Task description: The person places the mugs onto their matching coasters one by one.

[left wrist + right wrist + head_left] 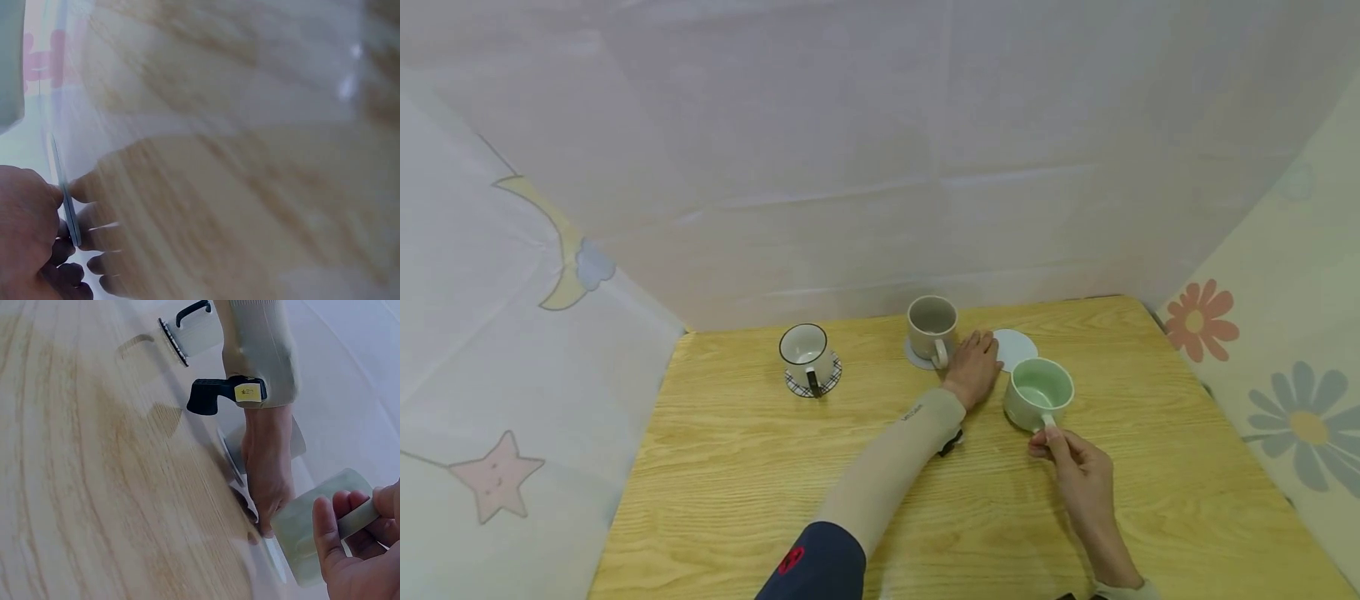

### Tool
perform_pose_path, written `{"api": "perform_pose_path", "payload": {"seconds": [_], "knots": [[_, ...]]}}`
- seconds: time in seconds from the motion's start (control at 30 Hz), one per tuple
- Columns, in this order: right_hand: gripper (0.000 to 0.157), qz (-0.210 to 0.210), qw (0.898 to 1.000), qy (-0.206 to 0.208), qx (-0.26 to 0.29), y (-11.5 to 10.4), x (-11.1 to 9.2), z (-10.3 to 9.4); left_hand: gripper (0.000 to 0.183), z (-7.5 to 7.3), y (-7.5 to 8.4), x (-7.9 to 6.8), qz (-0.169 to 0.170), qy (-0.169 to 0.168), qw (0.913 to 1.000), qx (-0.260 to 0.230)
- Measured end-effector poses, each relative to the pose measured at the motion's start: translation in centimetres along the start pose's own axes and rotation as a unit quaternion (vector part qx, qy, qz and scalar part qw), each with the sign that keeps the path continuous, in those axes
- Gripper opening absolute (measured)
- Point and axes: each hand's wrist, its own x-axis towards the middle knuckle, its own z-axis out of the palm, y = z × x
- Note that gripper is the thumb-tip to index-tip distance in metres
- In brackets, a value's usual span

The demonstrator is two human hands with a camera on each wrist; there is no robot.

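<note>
My right hand (pixel 1086 479) grips the handle of a pale green mug (pixel 1037 396), with fingers and thumb around it. The mug stands upright and appears a little above the wood-look table in the right wrist view. At the back, my left hand (pixel 976 367) reaches across and touches the left edge of a round, pale coaster (pixel 1017 348) with its fingertips. In the left wrist view the coaster (pixel 67 206) shows edge-on beside the fingers (pixel 50 194). Left of that hand, a grey-beige mug (pixel 931 321) stands on another round coaster (pixel 916 357).
A white mug (pixel 805 350) with a black rim and handle stands on a checked coaster (pixel 837 375) at the left. Behind the table (pixel 737 475) hangs a pale cloth (pixel 850 167), with printed cloths at both sides. The left forearm (pixel 887 467) crosses the middle.
</note>
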Motion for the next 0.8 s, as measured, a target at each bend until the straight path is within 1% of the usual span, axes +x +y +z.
{"api": "perform_pose_path", "payload": {"seconds": [0.2, 0.43, 0.67, 0.8], "knots": [[0.038, -0.007, 1.0, 0.003, 0.018, -0.1, 0.2, -0.1, 0.055, 0.1, 0.0, 0.0, -0.003, -0.001, 1.0, -0.007], [0.036, -0.016, 0.999, 0.012, 0.033, -0.6, 0.5, -0.1, 0.057, 0.2, -0.1, 0.0, 0.006, 0.005, 0.9999, 0.014], [0.034, -0.03, 0.999, 0.023, 0.033, -1.0, 0.9, -0.3, 0.059, -0.3, 0.1, -0.1, 0.007, -0.015, 0.9997, 0.02], [0.035, -0.038, 0.998, 0.023, 0.037, -1.2, 1.2, -0.5, 0.059, -0.5, 0.1, -0.2, 0.005, -0.019, 0.9997, 0.017]]}}
